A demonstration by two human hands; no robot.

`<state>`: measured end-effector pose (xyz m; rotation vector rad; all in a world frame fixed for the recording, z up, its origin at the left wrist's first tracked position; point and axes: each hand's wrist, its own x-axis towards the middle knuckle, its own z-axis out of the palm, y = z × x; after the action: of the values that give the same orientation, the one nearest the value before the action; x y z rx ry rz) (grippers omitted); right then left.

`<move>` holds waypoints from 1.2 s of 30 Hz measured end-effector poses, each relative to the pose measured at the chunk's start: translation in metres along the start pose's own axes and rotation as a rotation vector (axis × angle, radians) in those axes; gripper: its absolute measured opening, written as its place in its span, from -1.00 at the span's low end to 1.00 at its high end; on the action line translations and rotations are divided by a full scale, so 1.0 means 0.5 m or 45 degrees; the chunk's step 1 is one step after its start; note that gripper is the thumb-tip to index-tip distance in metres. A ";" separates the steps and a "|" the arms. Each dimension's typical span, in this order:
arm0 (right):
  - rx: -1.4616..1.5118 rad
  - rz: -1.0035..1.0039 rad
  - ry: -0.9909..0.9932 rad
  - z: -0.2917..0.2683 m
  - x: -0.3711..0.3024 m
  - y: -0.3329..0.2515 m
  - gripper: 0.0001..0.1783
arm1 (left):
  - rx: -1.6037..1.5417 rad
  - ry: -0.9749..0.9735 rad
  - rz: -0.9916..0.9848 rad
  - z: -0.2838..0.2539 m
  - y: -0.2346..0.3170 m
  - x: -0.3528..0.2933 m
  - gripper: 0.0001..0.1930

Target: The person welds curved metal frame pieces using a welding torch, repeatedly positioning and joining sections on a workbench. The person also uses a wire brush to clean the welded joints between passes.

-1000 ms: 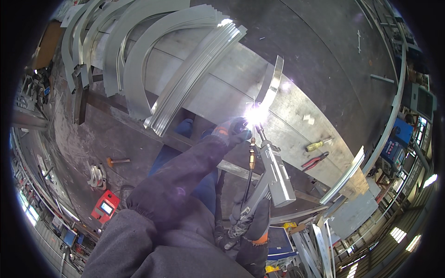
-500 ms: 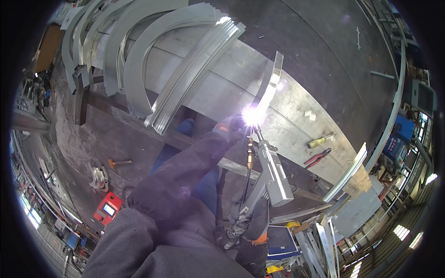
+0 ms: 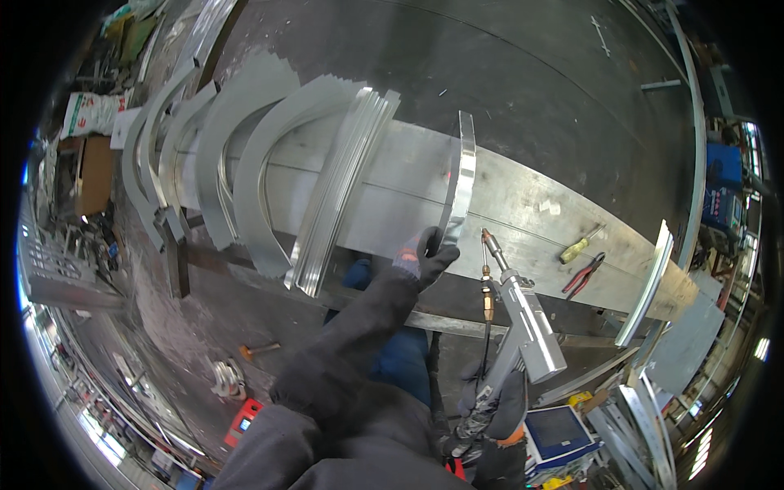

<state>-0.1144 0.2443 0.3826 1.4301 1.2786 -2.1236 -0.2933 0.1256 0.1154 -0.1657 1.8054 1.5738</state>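
Note:
My gloved left hand is closed around the near end of a narrow curved metal strip piece, which stands on the metal-topped work surface. In my right hand, also gloved, is the grip of a silver welding gun. Its copper-coloured tip points away from me, just right of the piece and apart from it. A brass-fitted wire feed tube runs beside the nozzle. No arc is lit. The fingers of my right hand are partly hidden by the gun's handle.
To the left lie a stack of long metal strips and several curved flat plates. A screwdriver and red-handled pliers rest right of the gun. More strips lie at the right end. A hammer lies lower left.
The bright arc at the nozzle has gone out. The gun tip has drawn away to the right of the metal piece. The whole view has shifted, while my left hand stays on the piece.

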 end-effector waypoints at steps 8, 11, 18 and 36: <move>0.073 -0.079 -0.160 0.055 0.035 -0.141 -0.17 | 0.088 -0.105 0.030 -0.021 -0.070 -0.037 -0.38; 0.079 -0.012 -0.159 0.079 0.057 -0.187 -0.08 | 0.191 -0.096 -0.019 -0.027 -0.044 -0.048 -0.36; -0.012 0.091 -0.066 0.123 0.124 -0.253 -0.05 | 0.226 -0.118 -0.052 -0.026 -0.012 -0.053 -0.32; -0.122 0.118 -0.101 0.158 0.191 -0.282 0.00 | 0.166 -0.244 -0.105 -0.036 -0.023 -0.046 -0.46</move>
<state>-0.2974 0.2846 0.3830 1.3262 1.2423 -2.0102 -0.2779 0.0982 0.1194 -0.0266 1.7218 1.3619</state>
